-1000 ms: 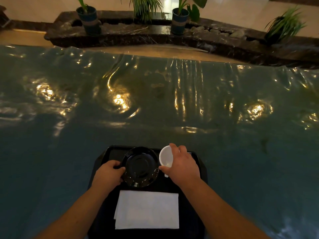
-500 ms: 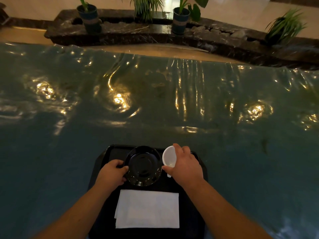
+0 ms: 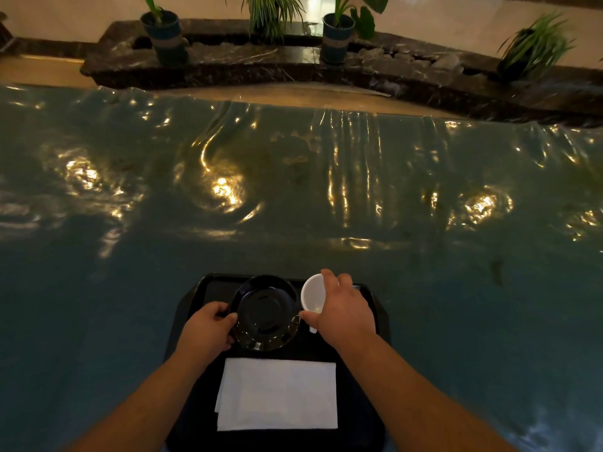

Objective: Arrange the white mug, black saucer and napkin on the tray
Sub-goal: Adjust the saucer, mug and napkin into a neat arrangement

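Note:
A black tray (image 3: pixel 378 318) lies on the table right in front of me. On its far half sits the black saucer (image 3: pixel 265 313), tilted slightly, with my left hand (image 3: pixel 208 327) gripping its left rim. To the right of the saucer my right hand (image 3: pixel 342 311) holds the white mug (image 3: pixel 311 295), whose open mouth faces left and toward me. A white folded napkin (image 3: pixel 277 394) lies flat on the tray's near half.
The table (image 3: pixel 293 190) is covered with wrinkled, shiny plastic sheeting that stretches far ahead. Beyond its far edge runs a dark stone ledge (image 3: pixel 293 66) with several potted plants (image 3: pixel 164 34).
Both hands shifted slightly away from me with the saucer and the mug. The napkin has stayed in place.

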The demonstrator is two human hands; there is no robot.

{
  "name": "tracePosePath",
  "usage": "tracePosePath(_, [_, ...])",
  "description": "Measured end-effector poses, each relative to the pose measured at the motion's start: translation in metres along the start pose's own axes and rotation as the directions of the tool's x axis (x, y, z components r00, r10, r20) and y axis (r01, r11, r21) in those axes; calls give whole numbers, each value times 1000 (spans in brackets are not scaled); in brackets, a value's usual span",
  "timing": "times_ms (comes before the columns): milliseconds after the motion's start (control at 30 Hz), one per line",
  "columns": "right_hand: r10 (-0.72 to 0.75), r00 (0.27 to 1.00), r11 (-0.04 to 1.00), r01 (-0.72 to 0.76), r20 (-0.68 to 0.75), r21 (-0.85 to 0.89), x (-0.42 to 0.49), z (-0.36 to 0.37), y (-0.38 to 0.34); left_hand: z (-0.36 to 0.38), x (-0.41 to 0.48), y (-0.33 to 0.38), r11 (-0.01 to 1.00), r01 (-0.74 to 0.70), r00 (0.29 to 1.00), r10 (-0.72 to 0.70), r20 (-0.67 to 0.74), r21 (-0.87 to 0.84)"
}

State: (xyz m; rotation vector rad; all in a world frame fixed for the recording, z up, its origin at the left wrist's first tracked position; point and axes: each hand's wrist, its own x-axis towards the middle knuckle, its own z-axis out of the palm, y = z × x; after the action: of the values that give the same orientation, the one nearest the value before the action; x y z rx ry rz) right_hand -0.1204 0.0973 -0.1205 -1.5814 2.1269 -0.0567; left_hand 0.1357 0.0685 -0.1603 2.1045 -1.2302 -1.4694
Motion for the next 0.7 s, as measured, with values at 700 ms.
tracePosePath(700, [42,997,982,-54,71,183,-5,-4,25,-2,-3,0,999,35,999,-35,-16,-13])
